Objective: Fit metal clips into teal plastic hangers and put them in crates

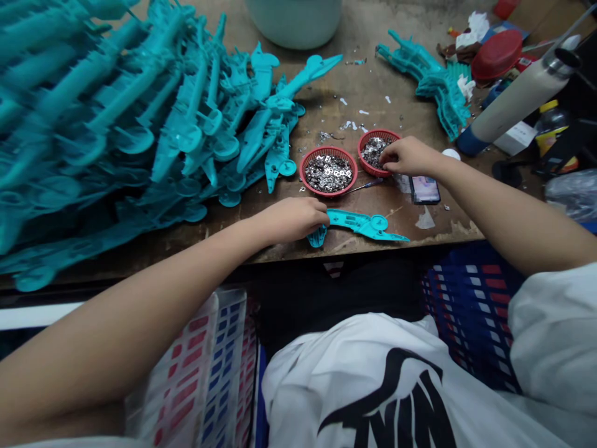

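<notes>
A teal plastic moulded part (357, 222) lies near the table's front edge, with a round disc towards its right end. My left hand (296, 219) is closed over its left end and holds it against the tabletop. At the right red basket (379, 169), my right hand (408, 155) dips its fingertips among small metal pieces (373, 149). Those fingers are pinched together, and whatever is between them is hidden. Beside it stands the left red basket (329, 193), heaped with small shiny metal pieces (328, 173). A thin pen-like tool (364, 187) rests by the two baskets.
A tall pile of teal parts (153, 106) covers the left of the table. More teal parts (431, 81) lie at the back right, near a bottle (517, 99). A phone (425, 190) sits by my right forearm. A pale bucket (296, 22) stands behind.
</notes>
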Demonstrator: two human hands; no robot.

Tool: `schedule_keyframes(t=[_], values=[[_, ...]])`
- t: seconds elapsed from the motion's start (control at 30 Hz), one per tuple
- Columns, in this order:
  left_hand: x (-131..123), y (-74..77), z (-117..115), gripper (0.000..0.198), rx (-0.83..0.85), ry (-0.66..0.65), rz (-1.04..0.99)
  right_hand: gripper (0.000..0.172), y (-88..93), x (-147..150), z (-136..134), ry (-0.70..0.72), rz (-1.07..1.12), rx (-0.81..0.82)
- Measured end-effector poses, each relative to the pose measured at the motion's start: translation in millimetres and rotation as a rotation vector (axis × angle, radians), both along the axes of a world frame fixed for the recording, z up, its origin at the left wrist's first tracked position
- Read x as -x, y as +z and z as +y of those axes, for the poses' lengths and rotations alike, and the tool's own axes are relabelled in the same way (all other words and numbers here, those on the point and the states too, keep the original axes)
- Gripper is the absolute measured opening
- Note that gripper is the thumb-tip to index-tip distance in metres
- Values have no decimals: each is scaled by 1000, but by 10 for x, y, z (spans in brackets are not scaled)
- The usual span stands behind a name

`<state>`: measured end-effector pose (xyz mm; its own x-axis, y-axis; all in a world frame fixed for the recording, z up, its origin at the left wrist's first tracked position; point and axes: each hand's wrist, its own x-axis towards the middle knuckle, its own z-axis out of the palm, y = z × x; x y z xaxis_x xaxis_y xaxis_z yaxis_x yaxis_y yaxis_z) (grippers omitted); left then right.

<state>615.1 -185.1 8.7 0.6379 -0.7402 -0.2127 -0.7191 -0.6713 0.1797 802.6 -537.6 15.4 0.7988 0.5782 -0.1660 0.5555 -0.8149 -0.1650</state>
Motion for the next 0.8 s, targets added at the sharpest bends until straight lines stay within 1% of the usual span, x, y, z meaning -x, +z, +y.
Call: schedule_keyframes(t=[0.13, 0.27, 0.33, 0.5, 0.6, 0.8], values=[[-4, -29, 2, 34, 28, 2, 0, 48, -34, -2, 20, -58, -7, -5], [-20, -63, 21, 34, 84, 18, 14, 36, -121, -47, 2, -50, -38, -26], [-27, -70, 26, 35, 84, 22, 18, 35, -146, -61, -1, -33, -37, -24], [-31, -68, 22, 35, 66, 19, 29, 35, -143, -61, 34, -46, -42, 37], [-30, -69, 20, 36, 59, 15, 30, 40, -129, -67, 45, -24, -53, 72], [-18, -67, 13, 36, 70, 2, 27, 43, -118, -114, -4, 4, -47, 48]])
